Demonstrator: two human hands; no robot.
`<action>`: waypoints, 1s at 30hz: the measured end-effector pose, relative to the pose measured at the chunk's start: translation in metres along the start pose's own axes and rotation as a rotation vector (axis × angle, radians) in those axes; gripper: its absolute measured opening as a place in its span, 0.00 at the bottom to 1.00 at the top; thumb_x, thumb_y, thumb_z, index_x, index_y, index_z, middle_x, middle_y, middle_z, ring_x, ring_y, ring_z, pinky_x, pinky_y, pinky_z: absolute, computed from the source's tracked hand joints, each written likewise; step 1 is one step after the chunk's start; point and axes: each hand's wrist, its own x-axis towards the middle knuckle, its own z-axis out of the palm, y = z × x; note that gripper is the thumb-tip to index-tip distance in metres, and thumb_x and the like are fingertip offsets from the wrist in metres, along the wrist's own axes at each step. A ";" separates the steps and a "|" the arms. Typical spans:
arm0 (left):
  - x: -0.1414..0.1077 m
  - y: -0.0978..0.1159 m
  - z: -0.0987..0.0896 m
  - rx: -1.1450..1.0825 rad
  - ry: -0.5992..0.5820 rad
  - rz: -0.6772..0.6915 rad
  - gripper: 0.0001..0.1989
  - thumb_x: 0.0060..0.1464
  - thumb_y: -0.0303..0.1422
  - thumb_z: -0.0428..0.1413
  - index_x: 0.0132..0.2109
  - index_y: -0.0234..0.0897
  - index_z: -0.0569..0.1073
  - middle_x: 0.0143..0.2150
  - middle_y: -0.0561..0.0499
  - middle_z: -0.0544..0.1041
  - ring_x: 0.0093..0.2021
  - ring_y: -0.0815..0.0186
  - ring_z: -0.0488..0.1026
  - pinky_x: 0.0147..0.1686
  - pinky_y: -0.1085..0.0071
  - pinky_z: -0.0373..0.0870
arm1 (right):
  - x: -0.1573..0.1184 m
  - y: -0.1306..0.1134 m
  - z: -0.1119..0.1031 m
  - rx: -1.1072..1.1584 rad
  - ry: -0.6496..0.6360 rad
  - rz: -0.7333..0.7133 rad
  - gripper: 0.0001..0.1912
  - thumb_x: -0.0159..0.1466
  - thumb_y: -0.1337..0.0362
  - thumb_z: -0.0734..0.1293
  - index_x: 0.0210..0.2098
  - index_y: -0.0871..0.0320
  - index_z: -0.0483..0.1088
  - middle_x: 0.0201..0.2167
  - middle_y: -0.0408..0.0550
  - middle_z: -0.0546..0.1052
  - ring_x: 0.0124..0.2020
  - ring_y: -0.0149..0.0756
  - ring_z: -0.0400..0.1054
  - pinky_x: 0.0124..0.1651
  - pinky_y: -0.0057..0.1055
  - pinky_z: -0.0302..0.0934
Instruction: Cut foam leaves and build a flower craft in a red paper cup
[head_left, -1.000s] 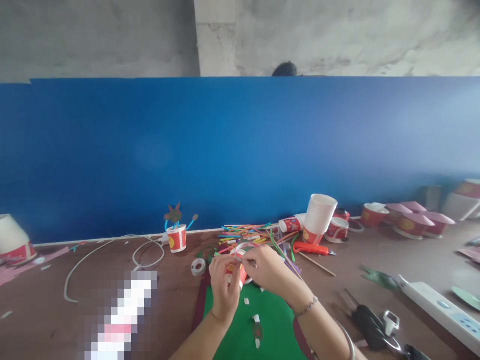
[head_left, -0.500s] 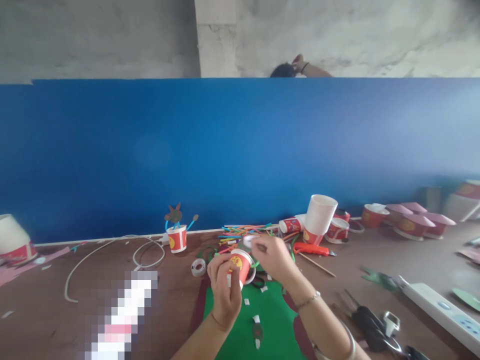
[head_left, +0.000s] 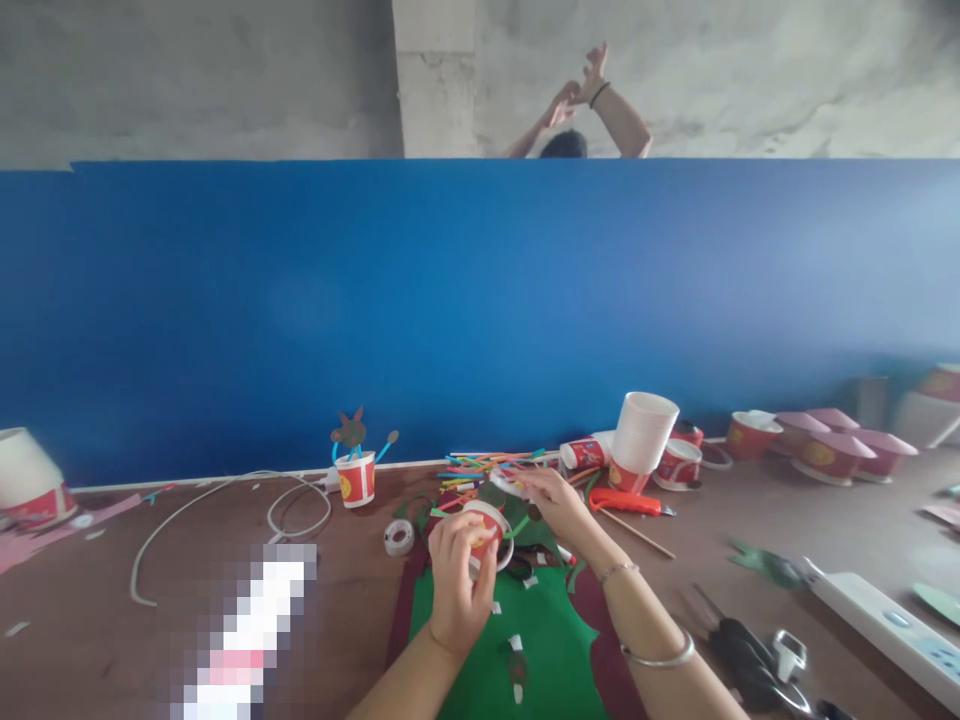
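Observation:
My left hand (head_left: 461,590) is closed around a small red-and-white paper cup (head_left: 489,522), tilted with its open rim up. A green strip (head_left: 519,528) sticks out from the cup's right side, with another green end showing at its left. My right hand (head_left: 556,502) reaches just beyond the cup with its fingers stretched out. Its fingertips are over a small white piece (head_left: 508,484); whether they touch it is hard to tell. Below both hands lies a green sheet (head_left: 480,655) with small white scraps and a brown oval on it.
Colored sticks (head_left: 487,463) lie behind the hands. A tape roll (head_left: 398,537) and a decorated cup (head_left: 355,480) are left; stacked cups (head_left: 643,430), an orange utility knife (head_left: 626,502) and a power strip (head_left: 885,625) are right. A blue partition (head_left: 450,300) stands behind; another person's arms rise above it.
My right hand has gone from curled to stretched-out fingers and sits slightly lower. In my left hand the cup has tipped, showing its opening more. Beyond the partition, the other person's arms have risen.

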 end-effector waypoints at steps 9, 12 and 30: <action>0.001 -0.001 0.001 -0.014 -0.047 -0.050 0.05 0.54 0.25 0.49 0.37 0.38 0.67 0.38 0.47 0.72 0.43 0.61 0.68 0.45 0.61 0.61 | -0.012 0.007 -0.018 -0.414 -0.139 0.380 0.11 0.54 0.71 0.60 0.31 0.59 0.75 0.36 0.55 0.76 0.41 0.45 0.68 0.40 0.35 0.59; 0.001 -0.002 0.002 -0.018 -0.038 -0.076 0.05 0.55 0.25 0.48 0.36 0.38 0.67 0.36 0.48 0.72 0.41 0.62 0.68 0.44 0.62 0.61 | -0.014 0.002 -0.017 -0.456 -0.134 0.409 0.10 0.54 0.69 0.61 0.32 0.59 0.74 0.40 0.58 0.75 0.45 0.49 0.66 0.41 0.39 0.58; -0.001 -0.003 0.006 -0.137 0.104 -0.228 0.11 0.59 0.28 0.45 0.47 0.39 0.67 0.48 0.44 0.68 0.51 0.61 0.65 0.50 0.59 0.62 | -0.019 -0.100 -0.012 0.116 -0.165 -0.093 0.06 0.56 0.69 0.61 0.27 0.59 0.70 0.28 0.45 0.75 0.33 0.34 0.67 0.38 0.28 0.57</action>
